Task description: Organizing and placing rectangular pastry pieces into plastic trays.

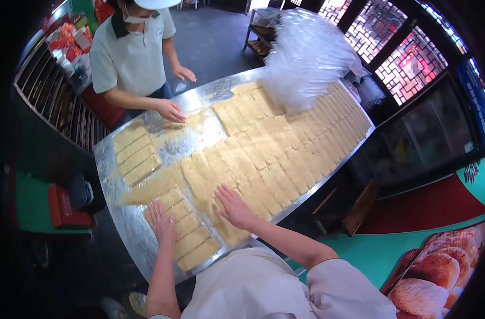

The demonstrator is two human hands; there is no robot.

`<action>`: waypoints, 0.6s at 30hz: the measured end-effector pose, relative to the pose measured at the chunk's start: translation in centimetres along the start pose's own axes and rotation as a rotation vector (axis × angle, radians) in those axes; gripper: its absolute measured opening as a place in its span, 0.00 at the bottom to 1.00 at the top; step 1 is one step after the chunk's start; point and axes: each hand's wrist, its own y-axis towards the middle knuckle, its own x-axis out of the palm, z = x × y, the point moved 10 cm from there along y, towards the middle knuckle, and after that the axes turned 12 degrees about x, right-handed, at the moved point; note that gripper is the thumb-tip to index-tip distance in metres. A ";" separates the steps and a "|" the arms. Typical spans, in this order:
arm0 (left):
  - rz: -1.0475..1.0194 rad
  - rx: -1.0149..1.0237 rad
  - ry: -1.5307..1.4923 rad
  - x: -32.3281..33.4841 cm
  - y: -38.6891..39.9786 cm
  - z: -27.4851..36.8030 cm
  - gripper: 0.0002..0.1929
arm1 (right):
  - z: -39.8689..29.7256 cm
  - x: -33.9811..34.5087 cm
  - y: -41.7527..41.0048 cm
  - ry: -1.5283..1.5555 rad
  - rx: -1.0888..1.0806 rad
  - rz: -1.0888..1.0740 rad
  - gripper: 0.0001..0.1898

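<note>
My left hand [161, 223] rests along the left side of a short row of crumb-coated rectangular pastry bars [192, 235], fingers slightly spread. These bars seem to lie in a clear tray or wrap whose edge catches the light. Over the near left part of a large block of the same bars [258, 159], my right hand [235, 208] is held flat with its fingers apart; whether it touches them I cannot tell. Neither hand grips anything. A gap of metal tabletop runs between the short row and the block. Another short row of bars [136, 153] sits farther off at the left.
Across the metal table [111, 191] stands a co-worker [132, 56], one hand [171, 111] over loose crumbs. Stacked clear plastic trays [306, 56] cover the far right of the block. A tray rack [55, 91] is at left, a glass-fronted cabinet [421, 135] at right.
</note>
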 end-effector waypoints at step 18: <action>-0.021 -0.121 -0.137 -2.7 -7.6 -0.1 0.38 | 21.4 -53.1 15.5 -0.610 0.300 0.975 0.22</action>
